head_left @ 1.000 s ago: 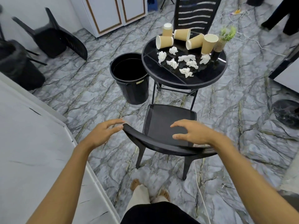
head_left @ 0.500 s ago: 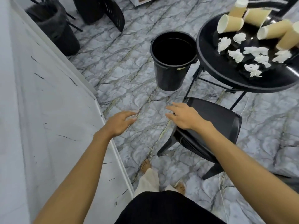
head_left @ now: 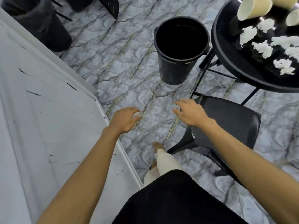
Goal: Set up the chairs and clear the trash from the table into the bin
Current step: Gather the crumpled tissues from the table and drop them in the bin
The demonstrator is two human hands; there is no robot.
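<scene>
Closest to the camera, both arms reach out over the marble floor (head_left: 113,65). The left hand (head_left: 123,119) hangs over bare floor with fingers loosely spread, holding nothing, right beside the edge of a white panel (head_left: 48,126). The right hand (head_left: 190,113) is spread too and empty, hovering at the near left corner of the black chair (head_left: 226,123) (can't tell if it actually touches the seat). The chair stands upright, tucked partly under the round black table (head_left: 226,59). Further out, the black bin (head_left: 179,49) sits on the floor just left of the table, well ahead of both hands. Up on the table: crumpled white tissues (head_left: 261,48) and tipped paper cups (head_left: 254,8).
</scene>
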